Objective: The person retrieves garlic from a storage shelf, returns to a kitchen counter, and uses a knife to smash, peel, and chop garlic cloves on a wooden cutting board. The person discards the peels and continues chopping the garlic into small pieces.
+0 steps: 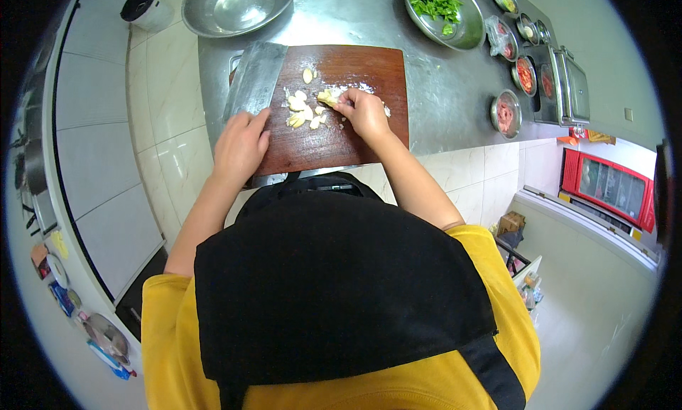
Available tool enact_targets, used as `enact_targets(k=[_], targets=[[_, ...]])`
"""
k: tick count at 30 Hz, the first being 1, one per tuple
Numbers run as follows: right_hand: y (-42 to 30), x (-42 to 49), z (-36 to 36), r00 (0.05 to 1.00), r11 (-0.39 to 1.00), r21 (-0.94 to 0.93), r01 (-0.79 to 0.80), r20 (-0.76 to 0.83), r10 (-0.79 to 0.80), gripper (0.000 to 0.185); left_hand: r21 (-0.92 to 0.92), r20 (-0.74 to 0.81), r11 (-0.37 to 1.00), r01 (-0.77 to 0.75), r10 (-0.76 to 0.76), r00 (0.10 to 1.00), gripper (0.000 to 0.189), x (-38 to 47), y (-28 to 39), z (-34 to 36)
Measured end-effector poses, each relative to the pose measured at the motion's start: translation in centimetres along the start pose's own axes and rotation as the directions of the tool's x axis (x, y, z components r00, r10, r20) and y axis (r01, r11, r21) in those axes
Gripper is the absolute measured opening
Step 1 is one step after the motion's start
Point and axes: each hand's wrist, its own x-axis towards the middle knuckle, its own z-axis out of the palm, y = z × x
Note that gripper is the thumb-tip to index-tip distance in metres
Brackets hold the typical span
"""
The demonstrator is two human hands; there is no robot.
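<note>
A brown wooden cutting board [330, 149] lies on the steel table before me. My right hand [365, 112] is over its right half, thumb and fingers pinching a pale yellow piece of crushed garlic or ginger [327, 97]. More flattened pale pieces [299, 112] lie in the board's left middle, with a smaller one [307, 75] above them. White bits are scattered under and beside my right hand. A wide cleaver [257, 74] rests flat across the board's left edge. My left hand [242, 144] is at the cleaver's lower end; its handle is hidden, so the grip cannot be made out.
An empty steel basin [240, 10] stands at the back left, and a steel bowl of chopped green vegetables [469, 24] at the back right. Small bowls of cut food, one with pink meat [505, 114], line the right side beside a lidded steel container [575, 88].
</note>
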Motion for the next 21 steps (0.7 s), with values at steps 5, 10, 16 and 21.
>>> enact_targets(k=[5, 10, 16, 21], targets=[[-0.3, -1.2, -0.6, 0.999, 0.998, 0.063, -0.020, -0.025, 0.022, 0.015, -0.139, 0.027, 0.983, -0.116, 0.121, 0.992, 0.031, 4.5, 0.2, 2.1], [1.1, -1.4, -0.3, 0.996, 0.995, 0.062, 0.078, -0.054, -0.075, 0.008, -0.036, 0.002, 0.994, -0.099, 0.099, 0.995, 0.020, 10.2, 0.8, 4.4], [2.1, -0.8, -0.9, 0.982, 0.972, 0.175, 0.158, -0.129, -0.137, 0.008, 0.031, 0.046, 0.994, -0.108, 0.107, 0.993, 0.020, 12.6, 1.2, 7.1], [3.1, -0.4, -1.4, 0.993, 0.946, 0.305, 0.111, -0.062, -0.097, 0.014, 0.007, 0.034, 0.995, -0.103, 0.103, 0.994, 0.019, 12.3, 1.7, 7.2]])
